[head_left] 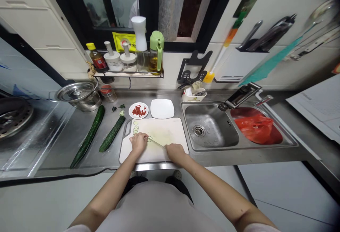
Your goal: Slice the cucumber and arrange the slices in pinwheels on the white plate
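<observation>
My left hand [139, 143] is over the left part of a white cutting board [170, 129], its fingers drawn together at the edge of a thin cucumber slice [149, 139]. My right hand [175, 153] grips a knife [158, 144] by its handle, low over the board. The blade points left, and its tip meets the slice by my left fingertips. Several more cucumber slices [135, 128] lie in an overlapping row beyond my left hand. Left of the board rest a cut cucumber [112, 134] and a longer whole cucumber [89, 136].
Behind the board stand a plate of chopped red pieces [132, 111] and a white square plate [162, 108]. A double sink [212, 144] is to the right, with a red plastic bag [255, 127] in one basin. A lidded pot [91, 101] stands at the back left, below a seasoning rack [127, 75].
</observation>
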Available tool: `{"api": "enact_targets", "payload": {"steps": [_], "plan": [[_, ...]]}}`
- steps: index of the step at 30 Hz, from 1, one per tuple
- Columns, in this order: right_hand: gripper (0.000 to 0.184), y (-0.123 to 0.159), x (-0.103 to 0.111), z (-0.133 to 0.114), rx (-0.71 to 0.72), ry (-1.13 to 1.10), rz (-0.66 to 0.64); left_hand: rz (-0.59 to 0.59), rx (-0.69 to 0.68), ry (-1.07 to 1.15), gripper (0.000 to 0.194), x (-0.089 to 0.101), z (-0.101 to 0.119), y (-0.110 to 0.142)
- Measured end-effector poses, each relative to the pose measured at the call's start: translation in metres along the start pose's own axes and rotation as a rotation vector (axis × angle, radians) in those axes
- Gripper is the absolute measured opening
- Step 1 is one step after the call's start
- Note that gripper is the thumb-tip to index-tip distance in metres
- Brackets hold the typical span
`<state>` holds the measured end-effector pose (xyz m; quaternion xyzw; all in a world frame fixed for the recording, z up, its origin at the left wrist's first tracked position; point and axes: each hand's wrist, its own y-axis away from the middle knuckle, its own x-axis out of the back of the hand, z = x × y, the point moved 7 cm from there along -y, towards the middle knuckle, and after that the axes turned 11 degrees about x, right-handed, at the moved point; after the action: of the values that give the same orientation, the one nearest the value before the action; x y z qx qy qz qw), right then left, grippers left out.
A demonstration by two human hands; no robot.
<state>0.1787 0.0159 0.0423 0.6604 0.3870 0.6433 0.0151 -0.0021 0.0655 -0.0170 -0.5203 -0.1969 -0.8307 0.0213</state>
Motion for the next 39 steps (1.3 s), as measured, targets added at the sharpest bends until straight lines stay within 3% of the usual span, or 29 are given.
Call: {"api": "enact_targets", "payload": {"steps": [17,24,31,39], "plan": [[0.033,-0.009,0.018,0.007,0.042,0.114,-0.011,-0.004,-0.001,-0.013,0.026,0.001,0.001,0.002],[0.027,0.005,0.000,0.022,0.027,0.057,0.065,-0.015,0.005,-0.025,0.025,0.001,0.001,0.003],[0.035,0.026,-0.027,0.044,-0.145,-0.119,0.093,0.051,-0.025,-0.030,0.025,0.000,0.004,0.009],[0.033,0.024,-0.033,0.043,-0.181,-0.143,0.142,0.065,-0.025,0.009,0.019,0.004,0.009,0.011]]}}
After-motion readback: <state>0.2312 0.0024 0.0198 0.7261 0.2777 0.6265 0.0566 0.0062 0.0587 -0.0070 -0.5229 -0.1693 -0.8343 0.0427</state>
